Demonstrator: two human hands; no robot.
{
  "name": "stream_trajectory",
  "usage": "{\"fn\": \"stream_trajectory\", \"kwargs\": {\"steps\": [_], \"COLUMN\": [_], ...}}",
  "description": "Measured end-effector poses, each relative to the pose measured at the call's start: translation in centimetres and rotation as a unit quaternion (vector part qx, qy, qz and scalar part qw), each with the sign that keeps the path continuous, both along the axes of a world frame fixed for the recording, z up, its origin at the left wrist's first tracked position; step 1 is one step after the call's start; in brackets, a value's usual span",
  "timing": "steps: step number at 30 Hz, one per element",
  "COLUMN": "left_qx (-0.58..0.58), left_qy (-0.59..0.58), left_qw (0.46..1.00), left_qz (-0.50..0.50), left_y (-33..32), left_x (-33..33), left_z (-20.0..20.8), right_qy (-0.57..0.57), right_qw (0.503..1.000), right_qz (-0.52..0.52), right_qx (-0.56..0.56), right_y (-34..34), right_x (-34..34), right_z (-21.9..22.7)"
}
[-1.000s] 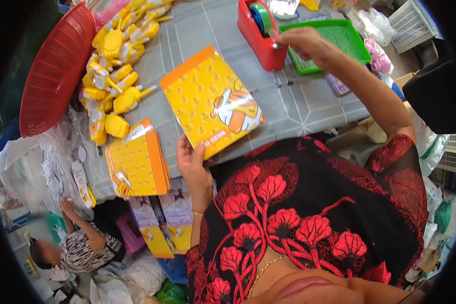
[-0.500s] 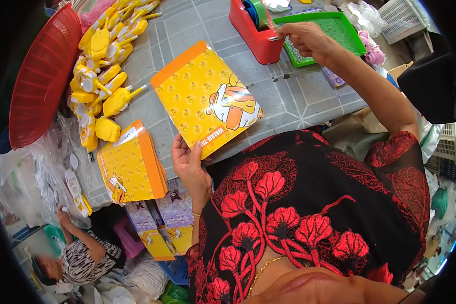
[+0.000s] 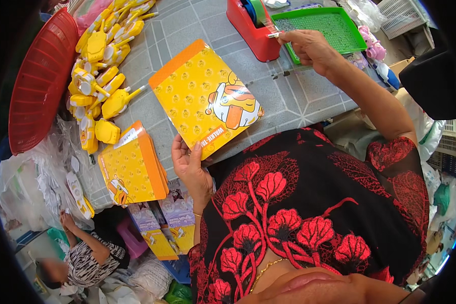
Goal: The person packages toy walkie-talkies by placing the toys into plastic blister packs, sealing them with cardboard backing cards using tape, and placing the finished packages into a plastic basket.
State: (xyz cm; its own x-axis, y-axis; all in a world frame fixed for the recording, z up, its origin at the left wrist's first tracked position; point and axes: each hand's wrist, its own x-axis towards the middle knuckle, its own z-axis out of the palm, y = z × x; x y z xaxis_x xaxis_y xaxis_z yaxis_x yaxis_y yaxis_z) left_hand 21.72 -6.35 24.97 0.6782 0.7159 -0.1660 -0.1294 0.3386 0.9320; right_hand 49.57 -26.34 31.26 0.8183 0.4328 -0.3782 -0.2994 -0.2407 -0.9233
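Observation:
My left hand (image 3: 193, 169) grips the lower left edge of a yellow printed card (image 3: 195, 93) with an orange border and a cartoon duck, thumb on top. The card is tilted above the grey table. My right hand (image 3: 311, 49) reaches to a red tape dispenser (image 3: 253, 33), its thumb and fingers pinched on the end of the clear tape (image 3: 272, 26) at the cutter. By my left hand, a stack of similar yellow cards (image 3: 131, 167) lies on the table's near edge.
Yellow-and-white toy walkie-talkies (image 3: 99, 76) are heaped at the left beside a red basket (image 3: 40, 83). A green tray (image 3: 324, 30) lies behind my right hand, with a pink toy (image 3: 374, 45) beside it. Another person (image 3: 93, 253) works at lower left.
My right hand stays pinched at the dispenser's cutter with only a small shift. The card in my left hand is almost still. The other person's hands have moved slightly.

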Motion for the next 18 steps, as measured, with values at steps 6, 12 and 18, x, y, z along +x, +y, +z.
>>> {"fn": "stream_trajectory", "kwargs": {"steps": [6,12,18], "left_qx": [-0.008,0.0,0.004], "left_qy": [-0.001,0.013,0.021], "left_qw": [1.0,1.0,1.0], "left_qz": [-0.011,-0.006,-0.007], "left_y": [0.4,0.4,0.4], "left_x": [-0.1,-0.2,-0.6], "left_z": [-0.3,-0.6,0.3], "right_qy": [0.016,-0.037,-0.078], "right_qw": [0.999,0.999,0.996], "right_qz": [-0.01,0.011,0.029], "right_qx": [0.034,0.018,0.041], "right_y": [0.1,-0.3,-0.6], "right_x": [-0.3,0.1,0.9], "right_z": [-1.1,-2.3,-3.0]}}
